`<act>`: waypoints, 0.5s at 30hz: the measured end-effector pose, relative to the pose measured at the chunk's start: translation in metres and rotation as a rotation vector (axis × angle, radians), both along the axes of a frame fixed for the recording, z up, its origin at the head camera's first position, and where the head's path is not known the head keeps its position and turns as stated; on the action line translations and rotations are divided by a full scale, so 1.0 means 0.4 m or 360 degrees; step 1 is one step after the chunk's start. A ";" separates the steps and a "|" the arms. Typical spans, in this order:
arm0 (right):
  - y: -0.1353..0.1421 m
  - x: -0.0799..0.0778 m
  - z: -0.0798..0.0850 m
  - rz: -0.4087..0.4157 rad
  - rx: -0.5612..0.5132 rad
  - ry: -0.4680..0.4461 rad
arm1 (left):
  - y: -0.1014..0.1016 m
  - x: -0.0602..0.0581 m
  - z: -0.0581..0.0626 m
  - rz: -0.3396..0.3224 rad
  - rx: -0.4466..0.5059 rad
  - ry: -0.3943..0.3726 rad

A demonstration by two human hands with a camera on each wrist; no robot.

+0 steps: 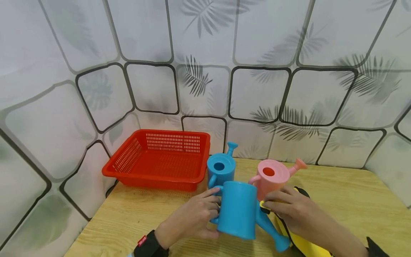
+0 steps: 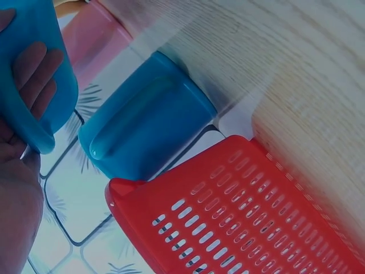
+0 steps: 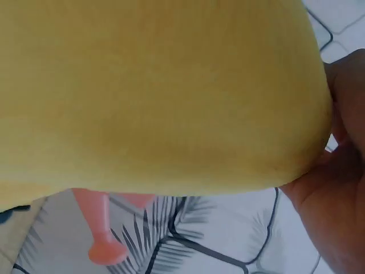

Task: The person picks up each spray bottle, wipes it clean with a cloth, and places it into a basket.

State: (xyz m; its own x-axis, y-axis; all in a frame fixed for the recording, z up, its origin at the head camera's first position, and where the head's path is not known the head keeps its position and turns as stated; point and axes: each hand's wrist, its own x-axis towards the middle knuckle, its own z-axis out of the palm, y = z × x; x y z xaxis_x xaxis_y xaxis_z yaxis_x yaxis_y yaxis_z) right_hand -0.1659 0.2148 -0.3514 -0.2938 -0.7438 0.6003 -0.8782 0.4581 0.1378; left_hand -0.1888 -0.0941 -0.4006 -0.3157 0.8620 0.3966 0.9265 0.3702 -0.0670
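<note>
My left hand (image 1: 196, 216) grips the handle of a blue watering can (image 1: 239, 210), with the fingers passing through the handle loop in the left wrist view. The can is held in front of the other cans, its spout pointing down to the right. On the right, my right hand (image 1: 298, 210) pinches the edge of a yellow fabric item (image 1: 309, 246) with black trim, close to the can's spout. That soft yellow surface (image 3: 171, 97) fills most of the right wrist view, so its full shape is hidden.
A second blue watering can (image 1: 225, 176) stands at the back, beside a red slotted basket (image 1: 154, 181) on the left. A pink watering can (image 1: 282, 174) stands behind my right hand. The wooden table (image 1: 128, 214) meets a patterned curtain (image 1: 257, 92) behind.
</note>
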 end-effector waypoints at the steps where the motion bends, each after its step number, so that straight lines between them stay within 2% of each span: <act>1: -0.003 -0.002 -0.007 0.0049 -0.0006 -0.0012 | 0.000 0.001 0.000 0.0003 -0.0005 -0.0006; 5: -0.006 -0.002 -0.034 0.0124 0.0025 -0.0051 | 0.001 0.003 0.000 0.0007 -0.0014 -0.0022; 11: 0.018 0.030 -0.055 0.0101 0.0196 -0.0261 | -0.005 0.000 -0.001 0.0014 0.0020 0.0022; 15: 0.036 0.055 -0.069 0.0053 0.0305 -0.0351 | -0.012 -0.001 0.000 0.0039 0.0000 -0.0008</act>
